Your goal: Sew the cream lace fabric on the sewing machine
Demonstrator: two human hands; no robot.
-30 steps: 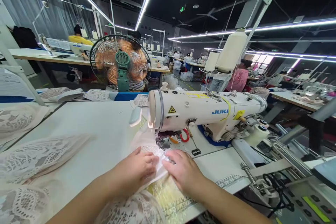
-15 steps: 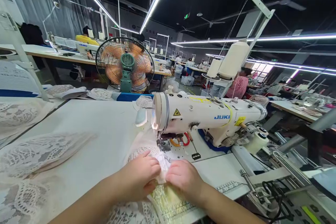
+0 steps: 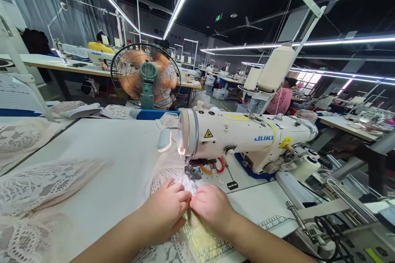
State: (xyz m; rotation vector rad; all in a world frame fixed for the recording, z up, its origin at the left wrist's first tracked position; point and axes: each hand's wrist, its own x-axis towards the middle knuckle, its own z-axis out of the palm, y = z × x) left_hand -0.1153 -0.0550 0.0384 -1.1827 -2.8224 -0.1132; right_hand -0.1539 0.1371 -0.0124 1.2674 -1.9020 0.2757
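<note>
L hand (image 3: pixel 165 209) & R hand (image 3: pixel 214 209) pinch lace (image 3: pixel 166 176) in fingers (image 3: pixel 184 198) nr sewing mach. (image 3: pixel 228 131) (tabletop (image 3: pixel 120 146) runs L to dark seam (image 3: pixel 58 134)).

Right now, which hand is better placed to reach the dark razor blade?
Probably the right hand: it is nearer the razor blade. The left hand is farther off. Both seem to pinch the lace fabric, so either would first need freeing.

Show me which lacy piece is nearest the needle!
The pale patterned lace fabric beyond the left hand, by the white sewing machine's needle end; other pale lace pieces lie farther off.
</note>
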